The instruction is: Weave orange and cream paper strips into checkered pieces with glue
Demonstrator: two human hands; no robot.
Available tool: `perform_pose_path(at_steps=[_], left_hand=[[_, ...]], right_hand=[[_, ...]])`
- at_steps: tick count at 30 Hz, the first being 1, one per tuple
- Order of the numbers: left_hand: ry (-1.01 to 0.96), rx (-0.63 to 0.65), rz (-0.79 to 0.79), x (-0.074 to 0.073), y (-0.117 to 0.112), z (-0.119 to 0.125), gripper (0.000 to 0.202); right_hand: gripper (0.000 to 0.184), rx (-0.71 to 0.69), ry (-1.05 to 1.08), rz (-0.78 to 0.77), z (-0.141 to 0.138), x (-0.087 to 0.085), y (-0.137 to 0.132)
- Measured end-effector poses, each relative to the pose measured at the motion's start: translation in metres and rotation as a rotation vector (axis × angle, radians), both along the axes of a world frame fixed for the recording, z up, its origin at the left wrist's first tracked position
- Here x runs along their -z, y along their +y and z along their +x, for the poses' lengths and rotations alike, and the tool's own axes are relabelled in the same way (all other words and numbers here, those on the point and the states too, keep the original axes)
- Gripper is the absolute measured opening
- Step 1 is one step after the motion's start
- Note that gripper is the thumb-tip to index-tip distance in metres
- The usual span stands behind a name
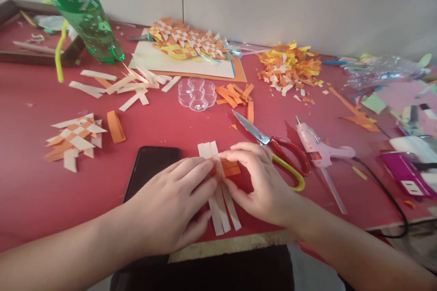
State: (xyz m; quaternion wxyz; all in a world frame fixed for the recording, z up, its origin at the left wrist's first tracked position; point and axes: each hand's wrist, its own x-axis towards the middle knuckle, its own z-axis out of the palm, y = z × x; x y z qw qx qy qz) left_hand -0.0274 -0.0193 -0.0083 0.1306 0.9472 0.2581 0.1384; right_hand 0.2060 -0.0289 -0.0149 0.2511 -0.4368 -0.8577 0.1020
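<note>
Near the table's front edge lie three cream paper strips [221, 207], side by side, with orange paper strips [231, 168] crossing them. My left hand [180, 200] presses on the crossing from the left, its fingers close together over the paper. From the right, my right hand [261, 182] grips the weave with thumb and bent fingers. The fingers of both hands hide part of the crossing. Just beyond my right hand lie scissors [252, 128] with one red and one yellow handle. A black phone [150, 168] lies partly under my left forearm.
A pink glue gun [319, 145] with its cable lies at right. Farther back are a woven paper piece [191, 38], a pile of orange and yellow scraps [290, 66] and a clear flower-shaped tray [197, 94]. A smaller woven piece [78, 134] and green bottle [88, 22] are left.
</note>
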Motion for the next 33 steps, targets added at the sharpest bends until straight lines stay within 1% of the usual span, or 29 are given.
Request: perform_pose_path(at_steps=[5,13,16,20,22,24,26,27,28,29,30,32,33], left_hand=[[0.009,0.0,-0.002,-0.001,0.0,0.0,0.044],[0.001,0.008,-0.013,-0.002,0.0,-0.001,0.042],[0.008,0.003,-0.016,-0.002,0.0,-0.001,0.044],[0.005,0.001,-0.022,-0.002,0.0,0.0,0.042],[0.0,0.004,-0.023,-0.002,0.0,0.0,0.043],[0.001,0.007,-0.029,-0.001,0.0,0.0,0.046],[0.008,0.003,-0.041,0.0,0.0,0.0,0.045],[0.011,0.003,-0.045,0.0,0.0,0.0,0.047],[0.003,-0.008,-0.046,0.0,0.0,-0.001,0.048],[0.002,-0.007,-0.044,0.001,0.0,-0.001,0.049],[-0.001,-0.003,-0.042,0.001,0.0,-0.001,0.049],[0.007,0.011,-0.039,0.0,0.0,-0.001,0.047],[0.008,0.015,-0.036,0.0,0.001,-0.001,0.046]], right_hand=[[0.035,-0.019,-0.01,0.019,-0.001,-0.002,0.001],[0.034,-0.014,-0.003,0.025,-0.001,-0.003,0.0],[0.035,-0.012,0.003,-0.003,0.001,-0.001,0.0],[0.042,-0.007,0.016,-0.019,-0.001,0.002,0.0],[0.047,-0.006,0.035,-0.025,-0.003,-0.003,-0.001],[0.048,0.004,0.077,-0.059,0.003,-0.014,-0.002],[0.04,0.053,0.124,-0.078,0.022,-0.027,-0.003],[0.035,0.106,0.133,-0.048,0.038,-0.033,-0.003],[0.029,0.194,0.12,0.006,0.059,-0.037,-0.002],[0.028,0.284,0.064,0.038,0.084,-0.039,-0.001],[0.034,0.375,-0.066,0.037,0.11,-0.038,0.001],[0.045,0.413,-0.347,0.057,0.162,-0.028,0.006],[0.047,0.419,-0.378,0.046,0.183,-0.021,0.008]])
